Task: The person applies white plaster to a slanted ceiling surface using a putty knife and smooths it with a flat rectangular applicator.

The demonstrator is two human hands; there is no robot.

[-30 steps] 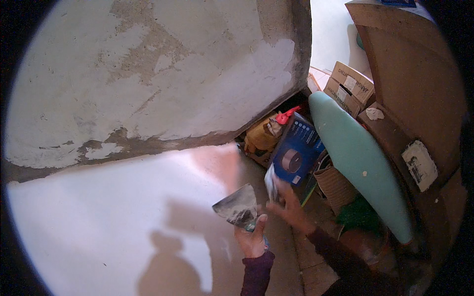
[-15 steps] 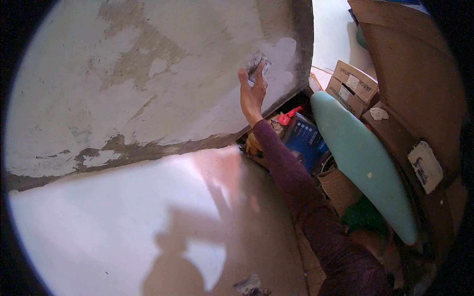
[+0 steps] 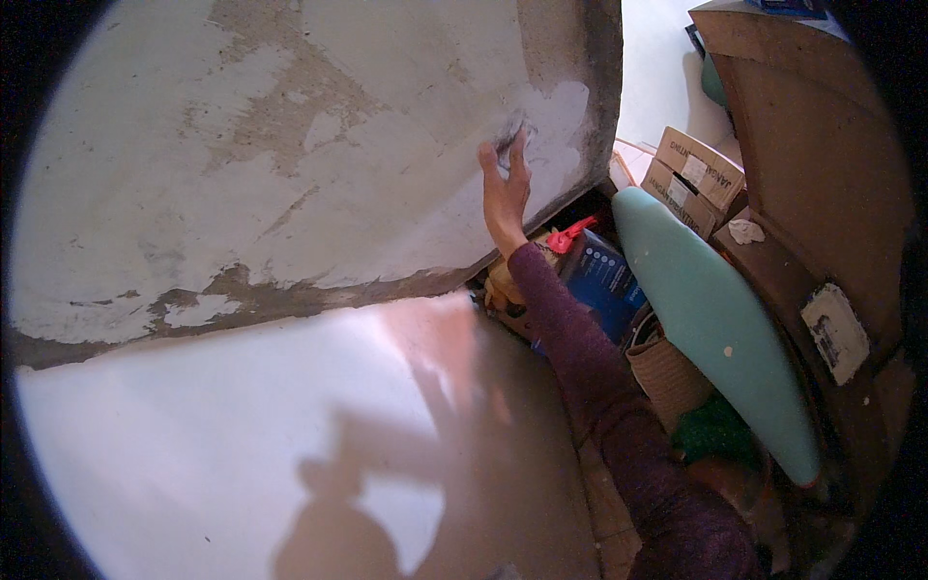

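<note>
My right hand (image 3: 507,198), in a purple sleeve, reaches up from the lower right to the upper wall surface (image 3: 387,193). Thumb and fingers close round a small flat grey scraper (image 3: 507,140) smeared with white, which is pressed to the wall and partly hidden by the fingers. Around it lies a fresh-looking white patch of filler (image 3: 559,121), near the wall's right edge. Older white coating, with bare brown areas, covers the rest of this wall. My left hand is out of view.
Right of my arm stand a pale green ironing-board-shaped panel (image 3: 715,319), a cardboard box (image 3: 691,174), a blue package (image 3: 599,280) and a woven basket (image 3: 667,377). A brown panel (image 3: 822,145) rises at far right. Below the wall, a white surface (image 3: 193,435) carries shadows.
The scraper and my right hand have shifted slightly down and right in the picture, as has the surrounding scene. The grey-white object at the lower edge has almost left the view.
</note>
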